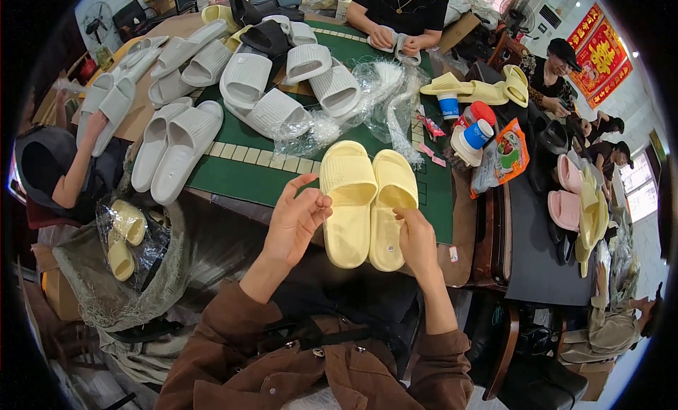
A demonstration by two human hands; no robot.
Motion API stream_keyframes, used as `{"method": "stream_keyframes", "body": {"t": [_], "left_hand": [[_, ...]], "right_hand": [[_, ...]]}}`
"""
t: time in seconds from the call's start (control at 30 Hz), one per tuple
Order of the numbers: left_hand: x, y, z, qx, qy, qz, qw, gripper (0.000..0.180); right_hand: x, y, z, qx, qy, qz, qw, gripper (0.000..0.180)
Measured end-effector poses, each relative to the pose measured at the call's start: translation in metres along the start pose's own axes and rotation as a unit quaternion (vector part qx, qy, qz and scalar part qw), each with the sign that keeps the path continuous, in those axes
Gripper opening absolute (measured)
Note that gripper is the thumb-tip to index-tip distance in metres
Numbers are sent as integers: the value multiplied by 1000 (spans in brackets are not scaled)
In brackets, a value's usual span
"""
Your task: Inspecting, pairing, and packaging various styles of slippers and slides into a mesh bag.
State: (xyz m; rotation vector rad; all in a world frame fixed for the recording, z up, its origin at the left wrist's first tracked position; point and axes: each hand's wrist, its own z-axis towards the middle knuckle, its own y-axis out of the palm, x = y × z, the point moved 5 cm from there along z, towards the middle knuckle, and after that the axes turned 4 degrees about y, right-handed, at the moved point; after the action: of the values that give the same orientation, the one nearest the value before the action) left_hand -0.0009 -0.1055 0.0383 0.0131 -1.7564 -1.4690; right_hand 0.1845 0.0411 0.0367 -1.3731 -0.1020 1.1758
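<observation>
A pair of pale yellow slide slippers, the left slipper and the right slipper, sits side by side at the table's near edge, toes pointing away. My left hand is beside the left slipper, thumb and forefinger pinched together and the other fingers raised. Whatever is in that pinch is too small to make out. My right hand is closed at the right slipper's outer edge, fingertips over it just below the strap. What these fingers hold is hidden. Beyond the slippers lie bundles of thin white plastic strands in clear bags.
Several grey slides cover the left of the green tabletop. At right stand a blue-and-white cup, a red-lidded jar and an orange packet. A sack stands lower left. People work around the table.
</observation>
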Motion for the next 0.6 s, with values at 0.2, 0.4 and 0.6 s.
{"method": "stream_keyframes", "body": {"t": [0.2, 0.4, 0.6], "left_hand": [[-11, 6, -12, -65, 79, 247, 964, 19], [-30, 34, -27, -167, 205, 658, 705, 20], [-65, 37, -4, -183, 196, 780, 566, 32]], "right_hand": [[-2, 11, 3, 12, -16, -17, 1000, 34], [-9, 27, 14, 75, -89, -76, 990, 31], [-2, 45, 41, 8, -33, -126, 991, 24]]}}
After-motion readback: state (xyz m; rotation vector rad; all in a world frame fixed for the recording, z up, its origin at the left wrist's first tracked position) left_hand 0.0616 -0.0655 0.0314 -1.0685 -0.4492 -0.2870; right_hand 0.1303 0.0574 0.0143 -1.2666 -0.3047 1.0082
